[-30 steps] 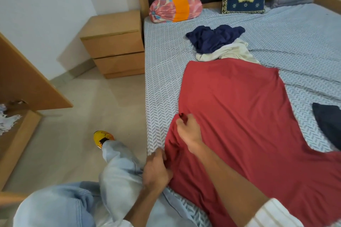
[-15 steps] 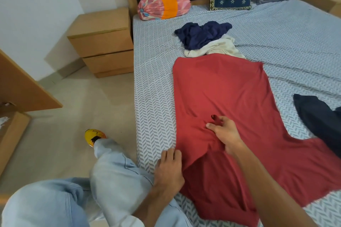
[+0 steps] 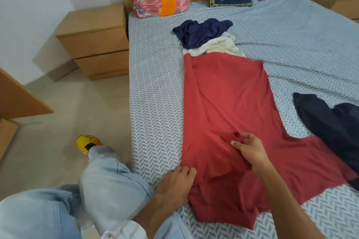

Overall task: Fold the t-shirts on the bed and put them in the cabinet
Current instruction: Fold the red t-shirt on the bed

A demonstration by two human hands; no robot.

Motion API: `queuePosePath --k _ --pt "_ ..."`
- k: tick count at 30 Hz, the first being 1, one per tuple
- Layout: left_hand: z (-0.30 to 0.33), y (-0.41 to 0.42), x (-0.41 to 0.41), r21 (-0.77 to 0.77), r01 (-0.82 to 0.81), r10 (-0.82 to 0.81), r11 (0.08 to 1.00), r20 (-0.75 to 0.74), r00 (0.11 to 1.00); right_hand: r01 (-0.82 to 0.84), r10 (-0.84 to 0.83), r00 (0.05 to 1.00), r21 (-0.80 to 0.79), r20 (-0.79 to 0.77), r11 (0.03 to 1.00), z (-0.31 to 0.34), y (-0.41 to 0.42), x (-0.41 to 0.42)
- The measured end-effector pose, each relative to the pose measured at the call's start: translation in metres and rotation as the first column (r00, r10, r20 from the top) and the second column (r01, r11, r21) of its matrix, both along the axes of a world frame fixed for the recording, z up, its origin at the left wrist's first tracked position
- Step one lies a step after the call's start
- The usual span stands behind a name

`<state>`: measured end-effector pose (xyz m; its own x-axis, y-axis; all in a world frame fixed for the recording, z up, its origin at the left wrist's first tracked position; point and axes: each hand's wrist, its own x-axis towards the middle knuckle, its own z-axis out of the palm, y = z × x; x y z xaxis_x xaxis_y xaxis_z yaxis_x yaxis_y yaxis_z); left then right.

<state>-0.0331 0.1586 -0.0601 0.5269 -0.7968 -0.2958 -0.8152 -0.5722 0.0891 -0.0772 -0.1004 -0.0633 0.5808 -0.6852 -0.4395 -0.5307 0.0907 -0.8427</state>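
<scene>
One red t-shirt (image 3: 229,103) flat, left side folded | left hand (image 3: 175,183) presses, fingers straight | right hand (image 3: 250,151) relaxed, unclenched

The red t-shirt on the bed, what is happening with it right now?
A person is folding the red t-shirt, which lies spread on the bed. Its left side is already folded over toward the middle. The left hand rests flat at the shirt's near left edge, and the right hand is on the folded part, fingers loosely spread. A blue shirt and a cream shirt lie crumpled beyond it, and a dark garment lies to the right, all still unfolded.
</scene>
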Motion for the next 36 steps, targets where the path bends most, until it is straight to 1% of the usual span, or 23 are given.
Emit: queuePosePath --k 2,4,6,9,10,11,12,13,14,15,16,17,19,20,23,25,28,30,33,36 --pt "0.002 -0.001 0.000 0.006 0.001 -0.001 1.000 -0.049 0.999 -0.001 0.000 0.999 -0.023 -0.048 1.000 -0.010 -0.005 -0.007" --pt "0.009 -0.003 0.004 -0.037 -0.029 0.026 0.999 -0.080 0.996 0.011 -0.014 0.998 -0.046 -0.058 0.999 -0.013 -0.011 -0.012" --pt "0.012 -0.008 0.009 -0.100 -0.047 0.037 0.994 -0.105 0.994 0.009 -0.018 0.995 -0.083 -0.102 0.996 -0.016 -0.015 -0.015" --pt "0.010 -0.022 0.022 -0.209 -0.077 0.060 0.975 -0.089 0.994 -0.012 -0.013 0.982 -0.127 -0.190 0.992 -0.018 -0.019 -0.019" --pt "0.008 -0.029 0.028 -0.252 -0.092 0.073 0.963 -0.084 0.994 -0.045 0.006 0.972 -0.159 -0.236 0.986 -0.017 -0.020 -0.018" --pt "0.006 -0.036 0.034 -0.295 -0.111 0.092 0.949 -0.078 0.993 -0.109 0.035 0.948 -0.221 -0.316 0.969 -0.011 -0.020 -0.016" --pt "0.003 -0.043 0.042 -0.336 -0.127 0.110 0.933 -0.069 0.992 -0.192 0.057 0.912 -0.298 -0.406 0.935 -0.005 -0.020 -0.013" --pt "0.001 -0.050 0.050 -0.369 -0.138 0.123 0.919 -0.065 0.990 -0.269 0.056 0.880 -0.397 -0.472 0.877 0.002 -0.019 -0.008" --pt "0.002 -0.058 0.057 -0.397 -0.142 0.128 0.907 -0.062 0.990 -0.329 0.053 0.871 -0.499 -0.489 0.802 0.010 -0.017 -0.001" --pt "0.002 -0.068 0.067 -0.418 -0.152 0.133 0.896 -0.074 0.988 -0.362 0.068 0.883 -0.581 -0.465 0.729 0.015 -0.016 0.010" --pt "0.000 -0.078 0.077 -0.438 -0.163 0.134 0.884 -0.097 0.986 -0.371 0.100 0.901 -0.631 -0.422 0.681 0.018 -0.016 0.026" --pt "0.001 -0.088 0.086 -0.458 -0.167 0.130 0.873 -0.111 0.985 -0.377 0.142 0.912 -0.646 -0.386 0.663 0.021 -0.016 0.043" --pt "-0.003 -0.108 0.107 -0.460 -0.153 0.095 0.875 -0.145 0.985 -0.391 0.215 0.913 -0.591 -0.347 0.706 0.022 -0.021 0.088" --pt "-0.005 -0.117 0.118 -0.436 -0.145 0.069 0.888 -0.184 0.980 -0.395 0.249 0.913 -0.548 -0.324 0.737 0.020 -0.024 0.115" --pt "-0.007 -0.136 0.148 -0.295 -0.173 0.061 0.940 -0.351 0.934 -0.396 0.309 0.915 -0.425 -0.259 0.814 0.009 -0.030 0.189" --pt "-0.015 -0.140 0.164 -0.259 -0.169 0.057 0.951 -0.391 0.919 -0.387 0.318 0.917 -0.341 -0.240 0.857 -0.005 -0.036 0.238" --pt "-0.026 -0.139 0.184 -0.284 -0.179 0.033 0.942 -0.453 0.891 -0.294 0.256 0.948 -0.212 -0.190 0.932 -0.018 -0.044 0.306" --pt "-0.032 -0.138 0.188 -0.308 -0.184 0.019 0.933 -0.470 0.883 -0.229 0.215 0.969 -0.115 -0.124 0.967 -0.018 -0.046 0.340" --pt "-0.038 -0.140 0.193 -0.366 -0.195 -0.006 0.910 -0.481 0.877 -0.182 0.180 0.979 -0.018 -0.092 0.983 -0.016 -0.053 0.380" --pt "-0.039 -0.138 0.198 -0.406 -0.245 -0.036 0.881 -0.573 0.819 -0.117 0.118 0.993 0.028 -0.032 0.993 -0.012 -0.059 0.402"
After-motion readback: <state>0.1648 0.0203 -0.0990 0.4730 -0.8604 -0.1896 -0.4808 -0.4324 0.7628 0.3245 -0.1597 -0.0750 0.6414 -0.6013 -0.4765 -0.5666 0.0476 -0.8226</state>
